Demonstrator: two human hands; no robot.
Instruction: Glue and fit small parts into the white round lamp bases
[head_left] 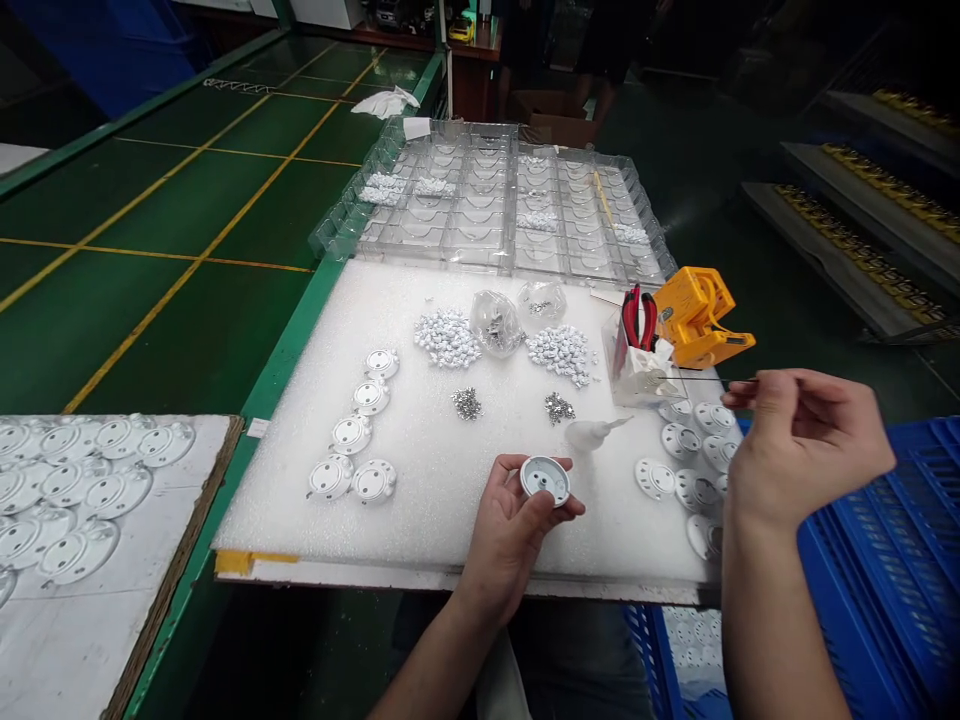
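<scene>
My left hand [504, 530] is closed around a small white round cup-shaped part [545, 482], its hollow side tilted up and a small dark fitting at its middle. Raised at the right, my right hand [810, 440] pinches a thin dark rod [697, 379] that points left toward a clear box [637, 385]. White crumpled material [649, 366] and red-handled pliers [639, 320] stand in that box. A translucent squeeze bottle [589, 434] with a narrow nozzle lies just beyond the cup-shaped part. Whether the rod's tip touches anything, I cannot tell.
White foam sheet [427, 520] bears piles of small white pieces [448, 338], small metal parts [466, 403], clear bags [496, 322], and white discs [351, 434] on both sides. A yellow tape dispenser [694, 315], clear compartment trays [480, 240] and blue crates [885, 560] surround it.
</scene>
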